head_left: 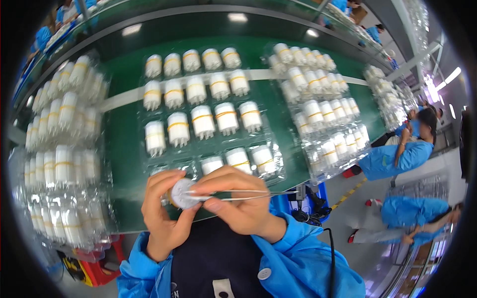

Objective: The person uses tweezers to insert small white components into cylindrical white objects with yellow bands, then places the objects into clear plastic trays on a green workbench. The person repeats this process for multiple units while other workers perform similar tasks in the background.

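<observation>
My left hand (164,213) is closed around a white cylindrical part (183,194), whose pale round end faces up toward me. A bit of yellow shows at its side. Between the thumb and fingers of my right hand (243,206) is a pair of metal tweezers (284,192), its handle end pointing right. The tweezer tips reach the round end of the part; my fingers partly cover the exact contact. Just beyond my hands lies a clear plastic tray (191,160) with rows of similar white cylinders (202,122), banded in yellow or orange, pins toward me.
Stacked trays of white cylinders (64,164) stand at the left, and more trays (318,114) at the right, all on a green worktop (121,149). Below the right edge is a blue bin (322,198) with dark items. Co-workers in blue (402,156) are further right.
</observation>
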`<move>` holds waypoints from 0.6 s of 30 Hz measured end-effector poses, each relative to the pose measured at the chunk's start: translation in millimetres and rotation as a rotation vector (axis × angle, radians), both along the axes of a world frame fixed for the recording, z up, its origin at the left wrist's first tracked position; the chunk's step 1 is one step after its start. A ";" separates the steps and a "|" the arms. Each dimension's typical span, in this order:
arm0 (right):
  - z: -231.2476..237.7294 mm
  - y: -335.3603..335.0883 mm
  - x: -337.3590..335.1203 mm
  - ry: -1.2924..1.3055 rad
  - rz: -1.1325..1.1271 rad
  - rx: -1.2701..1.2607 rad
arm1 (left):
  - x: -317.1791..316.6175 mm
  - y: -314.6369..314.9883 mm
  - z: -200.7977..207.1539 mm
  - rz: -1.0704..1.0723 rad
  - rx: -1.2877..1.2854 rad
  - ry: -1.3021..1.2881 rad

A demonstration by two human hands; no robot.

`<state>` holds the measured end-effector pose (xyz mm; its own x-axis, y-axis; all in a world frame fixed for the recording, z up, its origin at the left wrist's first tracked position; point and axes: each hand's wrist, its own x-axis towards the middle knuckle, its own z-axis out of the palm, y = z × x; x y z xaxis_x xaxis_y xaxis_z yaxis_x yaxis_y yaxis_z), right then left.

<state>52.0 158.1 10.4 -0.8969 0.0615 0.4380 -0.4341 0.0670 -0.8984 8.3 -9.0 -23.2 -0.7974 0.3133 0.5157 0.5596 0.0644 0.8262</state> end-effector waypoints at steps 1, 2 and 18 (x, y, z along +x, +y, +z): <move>-0.5 -0.6 -0.6 0.062 -0.046 0.013 | -0.4 3.2 -0.4 0.002 0.035 0.004; 0.7 -0.8 1.4 0.061 -0.066 0.024 | -0.3 4.4 -0.7 0.008 0.055 -0.014; 6.5 -12.1 1.8 -0.019 -0.052 0.012 | 0.8 1.8 -9.1 0.001 0.157 0.009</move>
<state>53.8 146.0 16.9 -0.9009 0.1034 0.4216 -0.4124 0.1000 -0.9055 9.2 -7.2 -32.3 -0.7925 0.2277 0.5657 0.5675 -0.0644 0.8209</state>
